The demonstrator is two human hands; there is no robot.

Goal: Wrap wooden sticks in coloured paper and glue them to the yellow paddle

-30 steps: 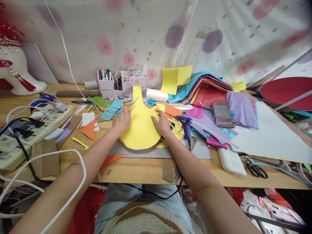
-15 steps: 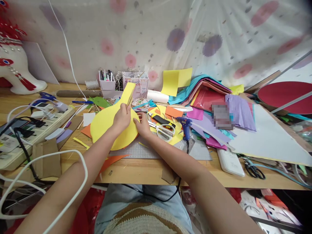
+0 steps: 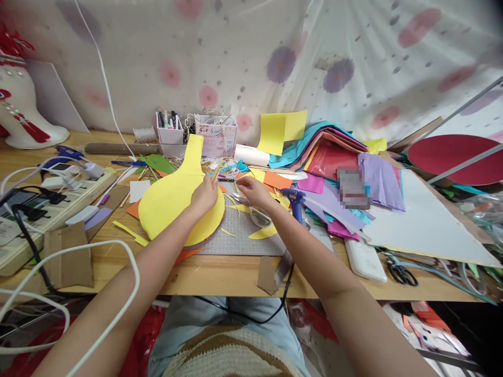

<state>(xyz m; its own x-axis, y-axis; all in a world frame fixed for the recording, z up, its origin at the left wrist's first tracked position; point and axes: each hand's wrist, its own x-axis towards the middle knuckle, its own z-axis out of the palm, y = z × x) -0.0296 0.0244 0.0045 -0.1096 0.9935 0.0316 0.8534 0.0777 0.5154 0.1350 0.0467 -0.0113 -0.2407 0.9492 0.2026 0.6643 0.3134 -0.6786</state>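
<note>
My left hand (image 3: 204,196) is closed on the right edge of a large yellow paper cutout (image 3: 168,201), a round shape with a narrow neck that points away from me. A thin wooden stick (image 3: 215,172) pokes out past its fingers. The cutout lies half on the grey cutting mat (image 3: 236,238) and half on the wooden table to the left. My right hand (image 3: 253,189) hovers just right of it with its fingers pinched over yellow paper scraps; what it pinches is too small to name. White-handled scissors (image 3: 260,215) lie right below that hand.
A blue glue gun (image 3: 294,201) stands right of my right hand, its black cord running off the table edge. Behind are pen holders (image 3: 170,131), a small box (image 3: 217,135) and a stack of coloured paper (image 3: 338,152). A power strip (image 3: 43,209) and white cable (image 3: 118,293) fill the left; a white board (image 3: 424,220) and black scissors (image 3: 401,272) the right.
The yellow cutout has been slid from the middle of the mat to the left, uncovering scissors and scraps. My right hand has let go of it and moved over the scraps.
</note>
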